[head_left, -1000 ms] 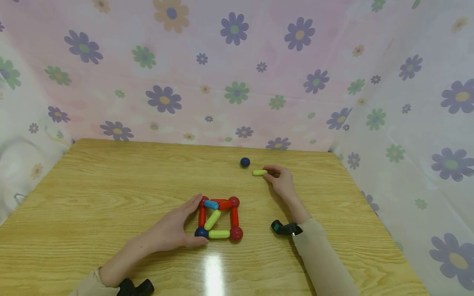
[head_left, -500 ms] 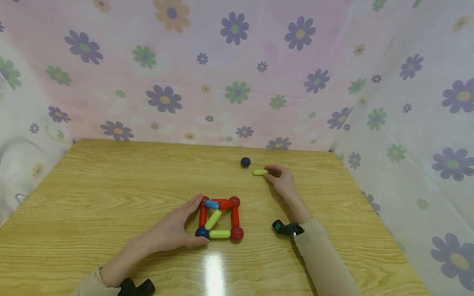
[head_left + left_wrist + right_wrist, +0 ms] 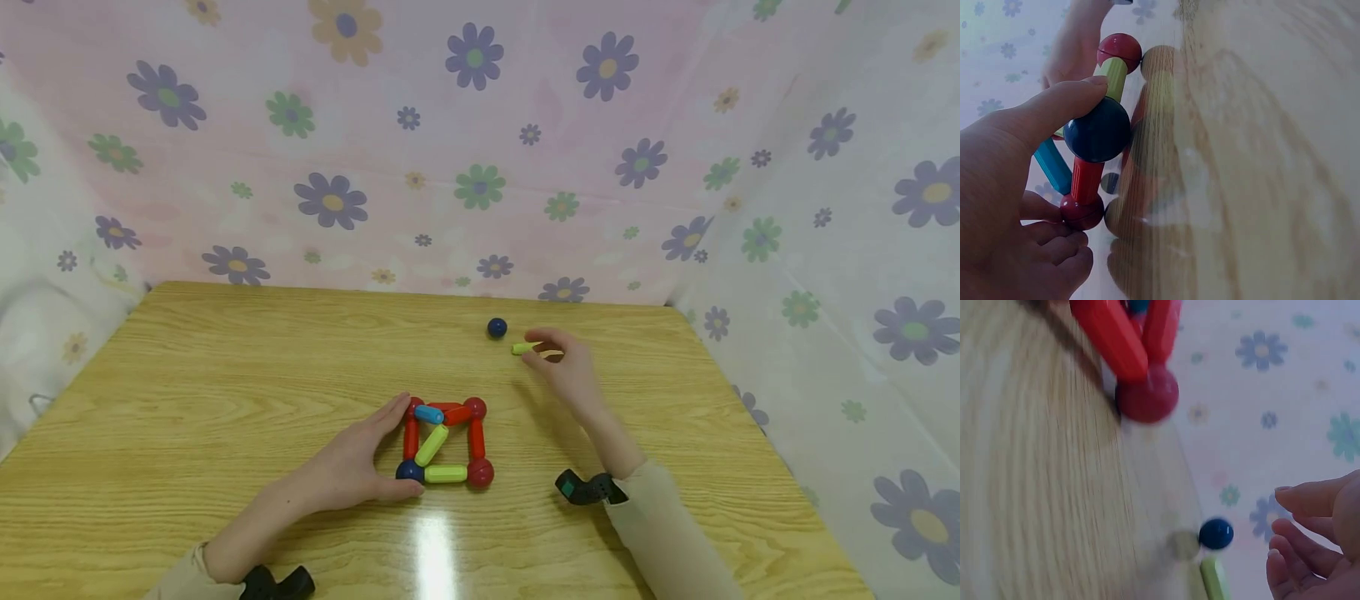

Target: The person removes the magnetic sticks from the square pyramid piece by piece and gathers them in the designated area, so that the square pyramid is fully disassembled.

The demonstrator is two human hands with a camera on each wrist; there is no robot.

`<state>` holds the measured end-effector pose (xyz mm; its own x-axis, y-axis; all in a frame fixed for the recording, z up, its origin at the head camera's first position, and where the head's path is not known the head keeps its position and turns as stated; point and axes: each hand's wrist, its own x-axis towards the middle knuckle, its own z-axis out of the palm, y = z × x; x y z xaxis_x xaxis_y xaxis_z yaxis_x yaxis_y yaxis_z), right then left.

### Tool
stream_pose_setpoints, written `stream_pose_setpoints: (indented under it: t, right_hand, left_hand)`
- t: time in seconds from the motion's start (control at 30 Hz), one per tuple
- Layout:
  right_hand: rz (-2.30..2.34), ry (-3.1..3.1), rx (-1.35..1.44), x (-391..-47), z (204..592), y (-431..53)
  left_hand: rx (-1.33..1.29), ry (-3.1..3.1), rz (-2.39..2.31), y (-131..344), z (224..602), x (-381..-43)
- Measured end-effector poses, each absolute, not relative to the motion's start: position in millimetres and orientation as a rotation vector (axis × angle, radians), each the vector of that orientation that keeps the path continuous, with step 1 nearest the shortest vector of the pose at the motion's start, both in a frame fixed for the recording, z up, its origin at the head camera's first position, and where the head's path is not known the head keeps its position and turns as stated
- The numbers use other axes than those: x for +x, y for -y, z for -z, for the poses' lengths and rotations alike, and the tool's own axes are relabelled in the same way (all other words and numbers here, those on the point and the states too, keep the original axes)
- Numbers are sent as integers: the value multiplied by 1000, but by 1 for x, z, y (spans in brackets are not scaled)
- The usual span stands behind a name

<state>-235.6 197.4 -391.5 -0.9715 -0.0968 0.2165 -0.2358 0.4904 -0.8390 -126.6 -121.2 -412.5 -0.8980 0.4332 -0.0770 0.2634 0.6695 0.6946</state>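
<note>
A square frame of magnetic rods and balls lies on the table, with a red ball (image 3: pixel 480 473), red rods (image 3: pixel 477 438) and a yellow-green rod (image 3: pixel 446 474) in its sides. My left hand (image 3: pixel 341 462) holds its left side: the thumb presses the dark blue ball (image 3: pixel 1097 129), and the fingers touch the far red ball (image 3: pixel 1082 211). A blue rod (image 3: pixel 429 414) and another yellow-green rod (image 3: pixel 432 446) rise from the corners. My right hand (image 3: pixel 570 371) hovers, fingers bent and apart, above a loose yellow-green rod (image 3: pixel 1214 578), which it partly hides in the head view.
A loose dark blue ball (image 3: pixel 497 327) sits on the wooden table (image 3: pixel 300 358) left of the loose rod, towards the back. A flowered cloth (image 3: pixel 420 167) hangs behind the table and along its sides.
My right hand has let go of the loose yellow-green rod and lifted, its thumb and fingers spreading. The rod stays on the table. My left hand keeps its place on the frame.
</note>
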Motion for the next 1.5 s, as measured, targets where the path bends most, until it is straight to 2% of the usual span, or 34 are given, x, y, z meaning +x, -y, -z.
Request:
stream_pose_setpoints:
  t: [0.3,0.7,1.5]
  right_hand:
    - [-1512,2673,548,-206,386,-163]
    - [-1592,2717,736,-185,392,-149]
    - [-1520,2682,853,-181,417,-140]
  left_hand:
    - [568,-2642,-1061,121,412,-126]
    - [552,-2646,-1059,121,413,-126]
    - [555,-2638,-1064,121,414,-126]
